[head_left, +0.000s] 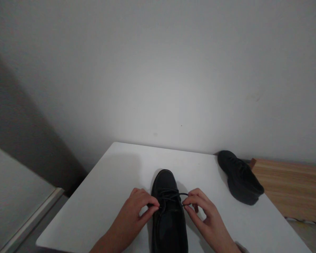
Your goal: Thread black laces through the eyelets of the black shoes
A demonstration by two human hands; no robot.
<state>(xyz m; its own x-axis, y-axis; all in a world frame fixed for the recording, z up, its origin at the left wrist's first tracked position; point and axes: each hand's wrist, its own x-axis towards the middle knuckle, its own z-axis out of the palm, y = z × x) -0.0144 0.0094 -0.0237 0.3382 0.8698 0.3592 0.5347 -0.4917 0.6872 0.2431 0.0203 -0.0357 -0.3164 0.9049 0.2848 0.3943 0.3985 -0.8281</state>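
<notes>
I see both hands low in frame, forearms coming in from the bottom edge and angled inward toward each other. Left hand [137,211] sits palm down at the left side of the black shoe [168,211], fingers curled, thumb and forefinger pressed together on the lace [171,195]. Right hand [206,216] mirrors it on the right side, grip pinching the other lace end, remaining fingers loosely bent. The lace runs taut between the two pinches across the top of the shoe. That shoe stands on the white tabletop [107,182], centre-near, toe pointing away from me. A second black shoe [239,177] lies at the tabletop's far right corner, well apart from the hands.
</notes>
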